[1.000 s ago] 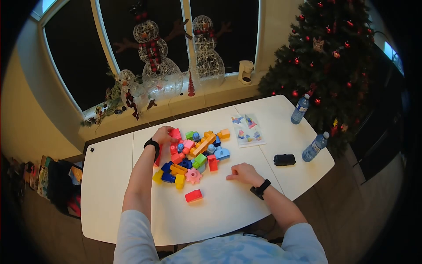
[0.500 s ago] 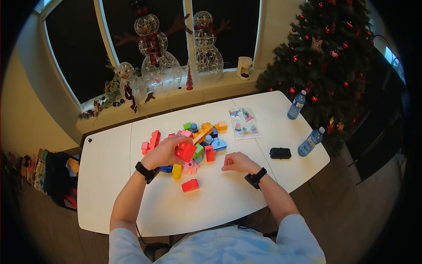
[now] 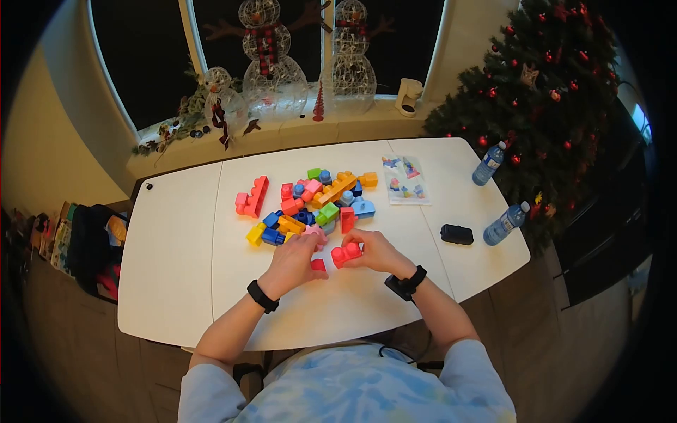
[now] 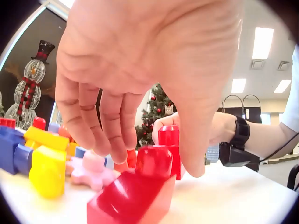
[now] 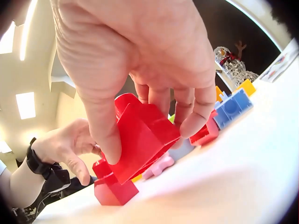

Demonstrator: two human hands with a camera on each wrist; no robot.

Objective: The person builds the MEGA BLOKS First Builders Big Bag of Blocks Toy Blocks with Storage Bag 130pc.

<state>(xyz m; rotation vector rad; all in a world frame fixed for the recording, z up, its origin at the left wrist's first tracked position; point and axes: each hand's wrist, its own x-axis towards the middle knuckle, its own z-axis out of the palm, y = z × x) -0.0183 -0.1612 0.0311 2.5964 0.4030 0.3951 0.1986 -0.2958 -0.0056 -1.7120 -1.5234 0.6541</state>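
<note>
In the head view my right hand (image 3: 377, 252) pinches a red block (image 3: 345, 254) between thumb and fingers, above the near side of the table. The right wrist view shows that block (image 5: 142, 140) tilted in its grip. My left hand (image 3: 290, 264) is just left of it, beside a second red block (image 3: 319, 267) that sits on the table. In the left wrist view the left hand's thumb and fingers (image 4: 110, 121) are spread above and around this sloped block (image 4: 133, 198), without a visible grip. A pink gear-shaped block (image 4: 91, 170) lies beyond.
A pile of coloured blocks (image 3: 290, 225) lies beyond the hands, with joined red blocks (image 3: 255, 197) to its left. A picture sheet (image 3: 405, 180), black case (image 3: 457, 235) and two water bottles (image 3: 505, 223) (image 3: 489, 163) are on the table's right side.
My left hand came from the pile carrying a red block, now in my right hand's pinch. The left hand has moved down to the other red block; the right has closed from holding nothing.
</note>
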